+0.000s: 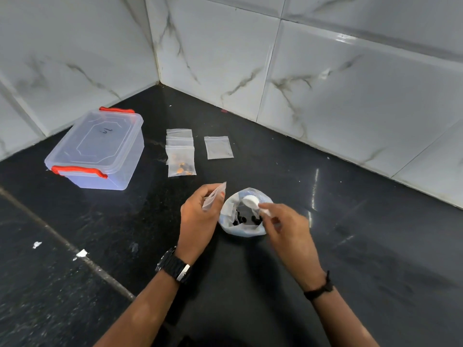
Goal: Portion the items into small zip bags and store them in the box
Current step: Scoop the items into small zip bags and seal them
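Note:
My left hand [199, 216] pinches a small clear zip bag [214, 196] upright, just left of an open plastic pouch [241, 227] with dark pieces inside. My right hand [285, 225] holds a white spoon [251, 202] whose bowl hangs over the pouch's mouth. Farther back lies a stack of small zip bags [180, 152]; the front one holds orange and dark bits. A single flat zip bag [218, 147] lies to their right. A clear box [97, 149] with red latches stands closed at the left.
The black stone counter [350, 246] meets white marbled wall tiles [325, 83] in a corner behind the bags. A grout seam [62, 241] crosses the counter at the left, with small white scraps [81, 253] near it.

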